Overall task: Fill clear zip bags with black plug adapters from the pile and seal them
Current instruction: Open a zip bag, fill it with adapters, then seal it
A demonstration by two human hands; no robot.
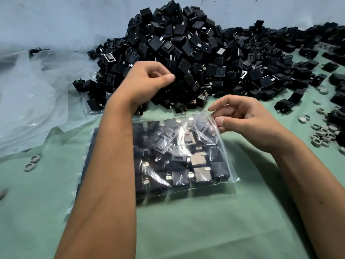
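Observation:
A clear zip bag (179, 157) packed with black plug adapters lies flat on the green cloth in front of me. My left forearm crosses over its left half. My right hand (242, 118) pinches the bag's top right corner between thumb and fingers. My left hand (147, 79) is raised at the near edge of the big pile of black plug adapters (186, 53), fingers curled loosely; I cannot tell whether it holds an adapter. The bag's mouth faces the pile.
Crumpled clear plastic sheeting (33, 94) covers the left side. Small grey-white rings (323, 135) lie scattered at the right, and two more rings (31, 163) lie at the left. Loose adapters (283, 105) trail off to the right. The green cloth (205, 221) spreads toward me.

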